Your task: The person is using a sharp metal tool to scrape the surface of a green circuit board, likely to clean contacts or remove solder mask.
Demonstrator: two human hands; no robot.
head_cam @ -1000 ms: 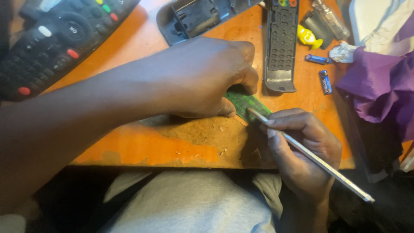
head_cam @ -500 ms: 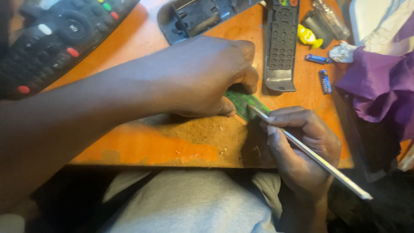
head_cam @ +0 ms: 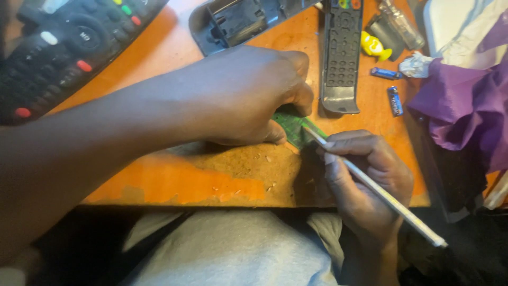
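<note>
My left hand (head_cam: 248,92) presses down on a small green circuit board (head_cam: 296,128) on the worn orange table (head_cam: 174,180), covering most of it. My right hand (head_cam: 365,177) grips a thin silver rod-like tool (head_cam: 389,198) like a pen, its tip touching the board's exposed right edge. The tool's far end sticks out past the table's front edge at lower right.
A black remote control (head_cam: 63,47) lies at the top left. An opened grey remote shell (head_cam: 238,21) and a rubber keypad strip (head_cam: 341,58) lie at the back. Two blue batteries (head_cam: 394,100), a yellow object (head_cam: 373,46) and purple cloth (head_cam: 465,111) sit at the right.
Both hands stay nearly in place. The tool tip has shifted slightly along the green board's edge.
</note>
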